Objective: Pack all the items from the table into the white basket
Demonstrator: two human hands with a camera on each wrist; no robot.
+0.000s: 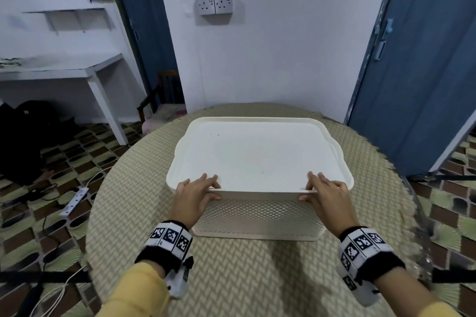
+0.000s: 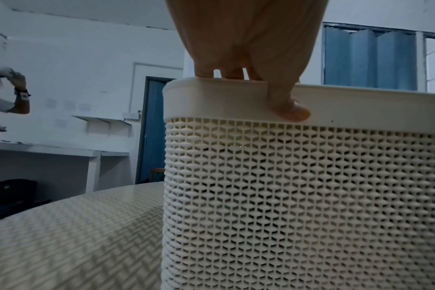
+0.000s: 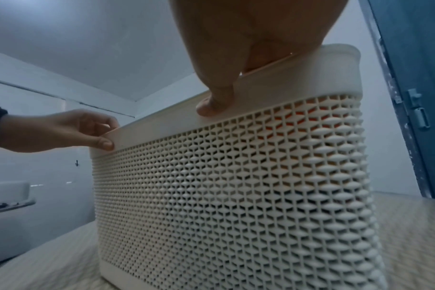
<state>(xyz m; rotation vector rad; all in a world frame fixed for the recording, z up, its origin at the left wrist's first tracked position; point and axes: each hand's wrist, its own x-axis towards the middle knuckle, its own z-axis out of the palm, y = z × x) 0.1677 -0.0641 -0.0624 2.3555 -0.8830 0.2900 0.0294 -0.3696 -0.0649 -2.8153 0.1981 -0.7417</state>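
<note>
A white basket (image 1: 257, 216) with meshed walls stands mid-table, and a flat white lid (image 1: 257, 152) covers its top. My left hand (image 1: 212, 188) pinches the lid's near edge at the left, fingers lying on top and thumb pressed on the front band. My right hand (image 1: 310, 187) holds the same edge at the right in the same way. The left wrist view shows the left thumb (image 2: 288, 109) on the basket's (image 2: 298, 196) band. Through the basket's mesh (image 3: 236, 196) in the right wrist view, something orange (image 3: 298, 115) shows. No loose items lie on the table.
The round table (image 1: 231, 278) wears a herringbone-patterned cloth. Behind it stands a white wall with blue doors (image 1: 417, 59) on both sides. A white desk (image 1: 64, 67), a wooden chair (image 1: 164, 95) and a floor power strip (image 1: 74, 201) are at left. Another person's arm (image 2: 17, 94) is at far left.
</note>
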